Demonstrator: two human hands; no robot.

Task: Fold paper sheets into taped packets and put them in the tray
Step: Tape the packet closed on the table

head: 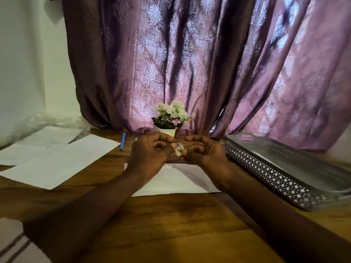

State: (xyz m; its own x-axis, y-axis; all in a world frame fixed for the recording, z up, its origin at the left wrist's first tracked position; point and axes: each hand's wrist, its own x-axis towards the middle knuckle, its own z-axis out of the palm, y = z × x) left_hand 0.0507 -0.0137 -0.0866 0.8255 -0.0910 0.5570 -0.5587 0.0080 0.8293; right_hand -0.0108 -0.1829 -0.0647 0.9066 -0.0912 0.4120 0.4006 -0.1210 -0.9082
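Both hands hovered above the middle of the bench, the left hand (150, 154) and the right hand (203, 151) curled toward each other, fingertips pinching a small clear strip, apparently tape (178, 149), stretched between them. Directly below lay a folded sheet (171, 184), seemingly the packet in progress, creased but not yet taped. Loose sheets (57, 160) waited unfolded at the bench's left side, a blue pen (122, 141) beyond them. The metal tray (275, 173) stood along the right edge; something pale may have lain inside, but I could not tell. Judging by this, taping was underway, and most sheets remained.
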